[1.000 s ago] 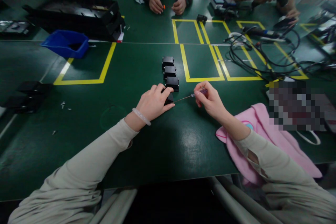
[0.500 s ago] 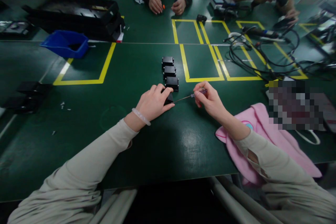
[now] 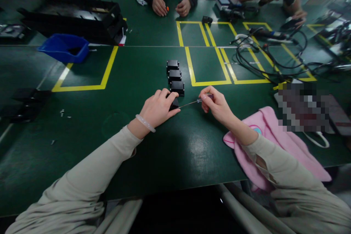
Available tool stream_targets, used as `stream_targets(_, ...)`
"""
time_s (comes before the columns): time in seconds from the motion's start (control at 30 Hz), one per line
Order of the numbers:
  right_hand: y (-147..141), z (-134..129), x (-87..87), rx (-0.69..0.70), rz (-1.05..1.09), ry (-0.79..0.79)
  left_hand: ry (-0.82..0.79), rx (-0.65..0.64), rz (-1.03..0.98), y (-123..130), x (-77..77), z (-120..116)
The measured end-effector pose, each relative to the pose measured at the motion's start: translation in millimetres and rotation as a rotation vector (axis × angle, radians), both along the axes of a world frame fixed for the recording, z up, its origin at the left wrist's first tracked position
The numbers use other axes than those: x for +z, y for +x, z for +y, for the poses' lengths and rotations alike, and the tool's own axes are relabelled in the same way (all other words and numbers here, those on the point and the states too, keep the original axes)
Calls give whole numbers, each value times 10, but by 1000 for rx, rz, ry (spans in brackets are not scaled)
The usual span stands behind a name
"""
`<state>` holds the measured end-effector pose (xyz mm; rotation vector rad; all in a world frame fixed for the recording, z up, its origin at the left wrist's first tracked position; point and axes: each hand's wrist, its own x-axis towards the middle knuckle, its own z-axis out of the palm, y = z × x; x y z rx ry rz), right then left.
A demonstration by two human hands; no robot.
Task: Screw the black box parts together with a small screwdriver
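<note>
Screwdriver (image 3: 199,100) held to a black box (image 3: 173,104)

On a green worktop (image 3: 170,161), the left hand (image 3: 157,108) has its grip around the box, just in front of three more boxes (image 3: 175,75) in a row. The right hand (image 3: 215,103) grips the screwdriver, its shaft pointing left; the tip is by the left thumb, contact too small to tell. A pink cloth (image 3: 270,126) lies beneath the right forearm. A blue bin (image 3: 65,56) sits farther off, left.

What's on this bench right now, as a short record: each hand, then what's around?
Left hand: gripping a black block
Right hand: holding a screwdriver, tip at that block, contact unclear
Row: three more black blocks beyond the left hand
Table left: blue bin, small metal pieces
Table right: pink cloth
</note>
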<state>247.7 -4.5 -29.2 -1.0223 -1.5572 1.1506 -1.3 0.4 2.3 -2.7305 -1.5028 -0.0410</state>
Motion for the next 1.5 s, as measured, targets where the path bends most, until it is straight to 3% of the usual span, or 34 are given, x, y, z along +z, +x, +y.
stream_targets(1.5, -17, -28, 51, 12, -27, 13, -2, -16, -6, -23, -5, 10)
